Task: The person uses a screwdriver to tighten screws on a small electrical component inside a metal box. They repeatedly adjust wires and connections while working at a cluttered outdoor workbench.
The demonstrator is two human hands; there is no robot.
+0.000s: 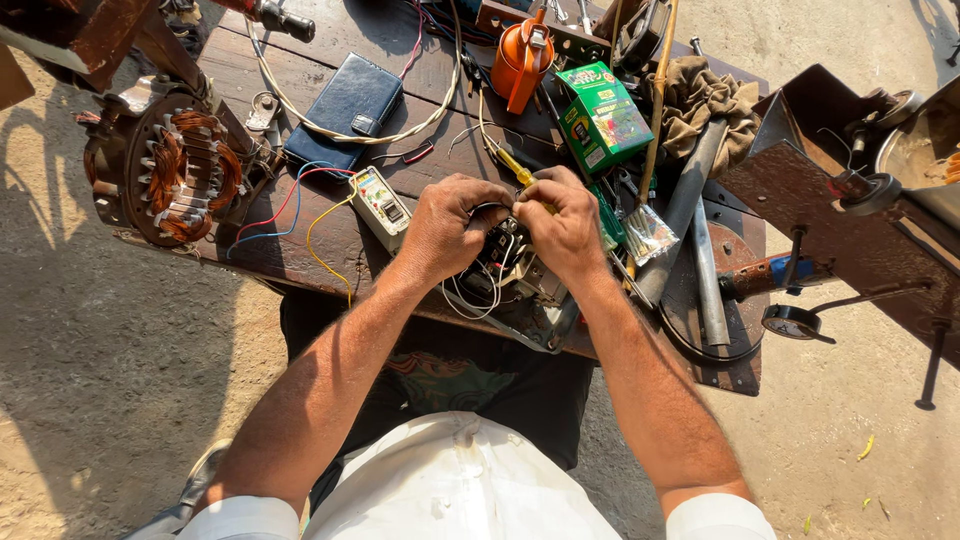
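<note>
My left hand point(448, 225) and my right hand point(562, 232) meet over a small electrical part point(508, 268) with white wires that lies at the near edge of the dark wooden table point(300, 255). The left hand's fingers curl around the top of the part. A yellow-handled screwdriver point(516, 167) pokes out above my right hand's closed fingers, which grip its lower end. Most of the part is hidden under both hands.
A motor stator with copper windings point(172, 165) sits at the table's left end. A small white tester point(383, 203), a dark wallet point(345, 107), an orange oil can point(522, 62), a green box point(603, 117), a rag point(704, 100) and metal pipes point(690, 230) crowd the tabletop. Rusty machinery point(850, 200) stands at right.
</note>
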